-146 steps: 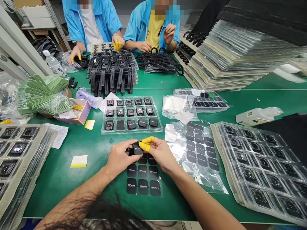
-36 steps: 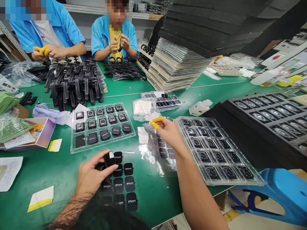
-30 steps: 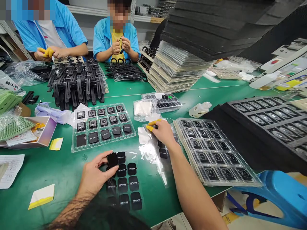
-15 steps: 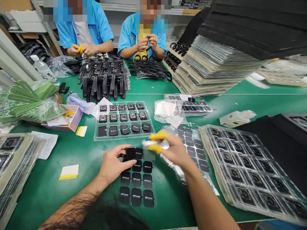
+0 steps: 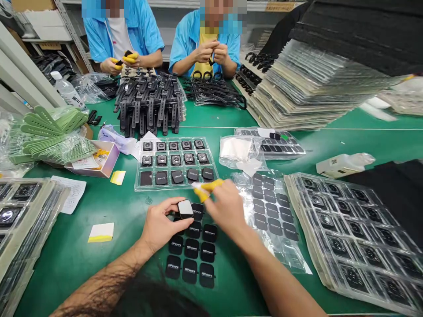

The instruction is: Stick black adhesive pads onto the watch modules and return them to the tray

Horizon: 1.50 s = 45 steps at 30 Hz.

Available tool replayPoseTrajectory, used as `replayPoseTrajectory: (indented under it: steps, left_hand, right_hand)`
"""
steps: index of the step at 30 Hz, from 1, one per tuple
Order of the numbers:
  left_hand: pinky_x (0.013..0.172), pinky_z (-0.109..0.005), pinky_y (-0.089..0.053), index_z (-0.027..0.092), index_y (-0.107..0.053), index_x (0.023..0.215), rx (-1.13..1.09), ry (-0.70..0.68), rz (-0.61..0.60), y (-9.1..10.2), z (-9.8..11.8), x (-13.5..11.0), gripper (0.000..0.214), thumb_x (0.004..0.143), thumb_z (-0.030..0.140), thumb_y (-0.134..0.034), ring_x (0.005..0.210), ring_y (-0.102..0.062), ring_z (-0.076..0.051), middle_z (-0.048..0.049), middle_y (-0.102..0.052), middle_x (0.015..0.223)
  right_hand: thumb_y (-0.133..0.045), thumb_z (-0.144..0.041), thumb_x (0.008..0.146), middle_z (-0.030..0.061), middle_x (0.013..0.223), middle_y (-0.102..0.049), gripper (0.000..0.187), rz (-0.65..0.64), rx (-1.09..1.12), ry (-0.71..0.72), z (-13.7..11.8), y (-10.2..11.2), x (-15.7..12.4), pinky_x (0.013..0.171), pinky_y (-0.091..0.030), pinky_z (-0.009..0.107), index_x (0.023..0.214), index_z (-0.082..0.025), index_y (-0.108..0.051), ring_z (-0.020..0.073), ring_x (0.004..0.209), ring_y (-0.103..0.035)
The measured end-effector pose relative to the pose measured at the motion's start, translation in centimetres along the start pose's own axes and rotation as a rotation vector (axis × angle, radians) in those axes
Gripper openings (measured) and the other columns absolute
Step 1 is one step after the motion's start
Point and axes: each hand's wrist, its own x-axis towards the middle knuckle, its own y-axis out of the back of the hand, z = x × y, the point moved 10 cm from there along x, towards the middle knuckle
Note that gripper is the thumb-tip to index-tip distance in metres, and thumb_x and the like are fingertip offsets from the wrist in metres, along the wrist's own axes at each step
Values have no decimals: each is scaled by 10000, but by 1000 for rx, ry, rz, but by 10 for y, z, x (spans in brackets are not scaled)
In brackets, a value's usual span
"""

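My left hand (image 5: pixel 161 224) pinches a small square watch body (image 5: pixel 185 208) face up, just above a clear sheet of black printed stickers (image 5: pixel 193 253) on the green table. My right hand (image 5: pixel 223 207), with yellow finger cots on thumb and forefinger, is blurred and close to the right of the watch body. Its fingertips pinch a small pale scrap that I cannot make out. Behind both hands lies a clear tray of watch bodies (image 5: pixel 175 162), with its front row covered by black stickers.
A stack of clear trays with watch bodies (image 5: pixel 350 229) lies at the right, another stack (image 5: pixel 23 211) at the left. A plastic sheet of black pads (image 5: pixel 267 207) lies beside my right hand. Two people in blue jackets (image 5: pixel 125 31) work across the table behind black watch straps (image 5: pixel 150 103).
My right hand came back from the plastic sheet at the right toward the watch body in my left hand. My left hand kept hold of the watch body. The view swung back left.
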Motion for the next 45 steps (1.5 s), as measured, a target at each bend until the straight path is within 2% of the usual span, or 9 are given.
replayPoseTrajectory:
  steps: [3, 6, 11, 18, 21, 26, 29, 34, 45]
  left_hand:
    - [840, -370, -612, 250, -722, 1180, 38, -15, 51, 5, 2, -3, 465, 730, 312, -820, 828, -739, -220, -15, -782, 874]
    - [701, -332, -620, 269, -730, 1184, 70, -49, 98, 10, 6, -4, 473, 727, 342, -828, 805, -737, -222, -22, -782, 904]
    - [652, -313, -621, 272, -733, 1182, 63, -91, 115, 14, 10, -3, 474, 726, 360, -826, 817, -743, -226, -28, -786, 950]
    - [598, -293, -594, 267, -722, 1188, 44, -48, 111, 14, 6, -3, 509, 705, 376, -842, 824, -745, -234, -37, -792, 955]
    - [746, -314, -615, 230, -706, 1196, -74, 18, 93, 13, 0, 1, 539, 694, 360, -855, 858, -750, -227, -45, -795, 929]
    - [885, -349, -594, 173, -666, 1215, -254, 142, 53, 12, -11, 7, 571, 703, 350, -850, 886, -749, -221, -62, -791, 910]
    - [918, -380, -579, 214, -692, 1209, -83, 90, 68, 17, -7, 8, 531, 715, 343, -836, 923, -736, -234, -53, -785, 936]
    - [892, -387, -582, 282, -723, 1182, 61, 11, -57, 0, -1, 5, 481, 711, 274, -821, 885, -748, -245, -3, -792, 913]
    - [841, -307, -540, 206, -723, 1222, 175, -50, -98, -5, 12, 2, 484, 739, 185, -748, 841, -727, -192, -7, -783, 894]
  right_hand:
    - [-589, -379, 921, 142, 1027, -658, 242, 59, -89, -179, 33, 20, 1, 872, -451, 521, 1023, -200, -716, 324, 1017, -558]
    - [-675, -423, 883, 91, 1174, -667, 363, -121, 231, -176, 30, 6, -2, 962, -472, 497, 1201, -248, -665, 284, 1107, -589]
    - [-736, -441, 822, 56, 881, -735, 259, -195, 555, -375, 24, -24, -14, 821, -547, 415, 955, -218, -720, 222, 830, -674]
    - [-706, -425, 826, 50, 867, -741, 186, -146, 524, -386, 32, -31, -17, 800, -522, 412, 866, -246, -740, 229, 804, -653]
    - [-687, -434, 846, 47, 857, -725, 178, -166, 504, -373, 29, -36, -17, 811, -502, 425, 863, -259, -715, 242, 829, -640]
    - [-697, -538, 838, 75, 1131, -672, 304, -100, 691, -251, 22, -11, -3, 945, -460, 474, 759, -252, -632, 266, 1062, -597]
    - [-774, -638, 723, 44, 931, -649, 454, -111, 981, -372, 34, 2, -2, 794, -512, 429, 717, -249, -540, 223, 842, -608]
    - [-834, -530, 689, 38, 856, -662, 395, -390, 958, -632, 26, -28, -22, 753, -539, 360, 877, -231, -659, 183, 779, -618]
    - [-879, -347, 599, 21, 785, -709, 313, -362, 1053, -868, 17, -64, -43, 683, -544, 286, 803, -192, -698, 157, 717, -655]
